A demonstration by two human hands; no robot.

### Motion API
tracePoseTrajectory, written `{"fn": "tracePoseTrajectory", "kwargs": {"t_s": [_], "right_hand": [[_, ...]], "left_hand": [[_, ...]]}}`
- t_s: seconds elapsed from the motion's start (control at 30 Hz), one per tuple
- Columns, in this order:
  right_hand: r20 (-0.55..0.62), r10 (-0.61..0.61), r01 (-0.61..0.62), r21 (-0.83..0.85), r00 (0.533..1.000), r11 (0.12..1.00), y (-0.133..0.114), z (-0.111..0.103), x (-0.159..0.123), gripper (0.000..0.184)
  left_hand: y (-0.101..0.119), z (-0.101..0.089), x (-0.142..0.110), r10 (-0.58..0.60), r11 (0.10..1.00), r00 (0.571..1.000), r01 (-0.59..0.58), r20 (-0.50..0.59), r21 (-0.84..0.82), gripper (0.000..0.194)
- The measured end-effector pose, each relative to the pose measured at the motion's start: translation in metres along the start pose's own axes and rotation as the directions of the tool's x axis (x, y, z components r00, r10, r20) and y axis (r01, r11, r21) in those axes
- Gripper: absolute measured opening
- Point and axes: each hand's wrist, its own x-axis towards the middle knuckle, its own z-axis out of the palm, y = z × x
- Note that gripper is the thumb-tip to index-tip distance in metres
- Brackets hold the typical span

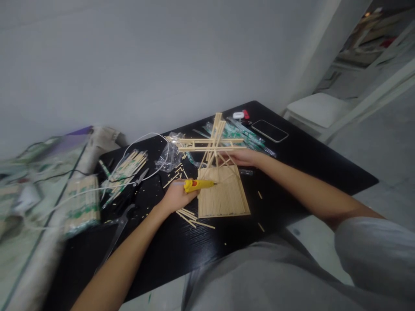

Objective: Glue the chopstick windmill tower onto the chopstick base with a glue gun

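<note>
My left hand (178,196) is closed around a yellow hot glue gun (199,185), whose nozzle points right over a flat base of wooden sticks (223,198). On the far part of that base stands a windmill-like model (214,144) of thin sticks, with crossed blades on slanting legs. My right hand (238,156) reaches behind the model at its right side, near the legs. The blades and struts partly cover its fingers, so its grip cannot be made out. Loose sticks (188,216) lie by the near left corner of the base.
On the black table (181,252) lie scissors (140,178), packs of chopsticks (126,172), crumpled clear plastic (168,155), green-printed wrappers (246,134) and a phone (270,131). A white cable (126,151) loops at the left. Beyond the far right edge stands a white stool (317,109).
</note>
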Motion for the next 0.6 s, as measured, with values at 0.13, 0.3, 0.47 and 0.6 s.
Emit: {"fn": "tracePoseTrajectory", "kwargs": {"t_s": [0.13, 0.3, 0.47, 0.6], "right_hand": [[-0.003, -0.004, 0.004, -0.005, 1.0, 1.0, 0.0017, -0.0024, 0.0013, 0.024], [-0.016, 0.004, -0.004, 0.01, 1.0, 1.0, 0.0032, -0.0039, 0.0033, 0.02], [-0.034, 0.008, -0.007, 0.018, 0.999, 1.0, 0.0013, -0.0005, 0.0022, 0.02], [-0.038, 0.01, -0.009, 0.013, 0.999, 1.0, 0.0001, 0.0014, 0.0002, 0.019]], "left_hand": [[0.001, -0.0004, 0.0002, 0.014, 1.0, 1.0, -0.014, -0.013, -0.019, 0.018], [0.0005, 0.0003, 0.0001, 0.011, 1.0, 1.0, -0.012, -0.025, -0.028, 0.017], [-0.001, 0.0011, 0.0001, 0.019, 0.999, 1.0, -0.02, -0.022, -0.031, 0.018], [-0.0022, 0.0011, -0.0003, 0.016, 0.999, 1.0, -0.016, -0.016, -0.03, 0.019]]}}
